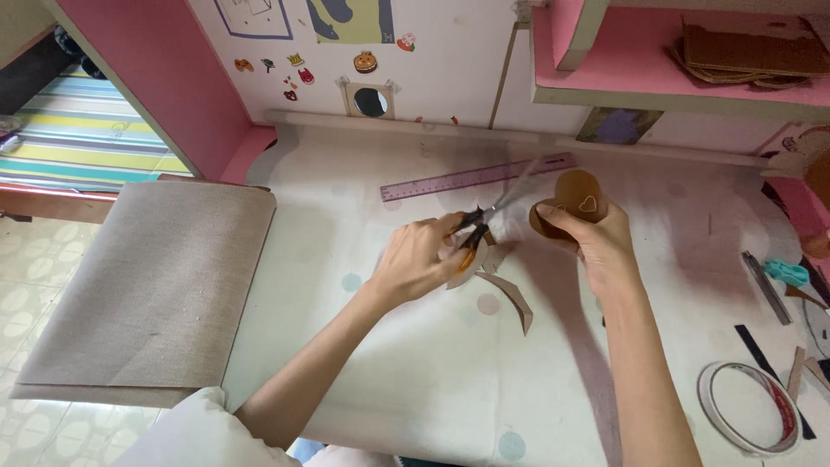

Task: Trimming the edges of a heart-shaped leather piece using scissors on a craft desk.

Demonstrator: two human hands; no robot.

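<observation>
Scissors and cardboard piece above the desk

We hold scissors [484,216] in our left hand [421,259], fingers closed through the handles, blades blurred and aimed at the brown cardboard piece [572,201]. Our right hand [596,242] pinches that piece from below, just beside the blades; trimmed scraps [512,298] lie beneath, a purple ruler [477,177] behind.

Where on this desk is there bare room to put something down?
Bare patch: the pale table covering between the forearms, bordered by the brown corrugated sheet and white tape roll. Crowded: around the left hand with scissors, right hand, cardboard offcuts.
</observation>
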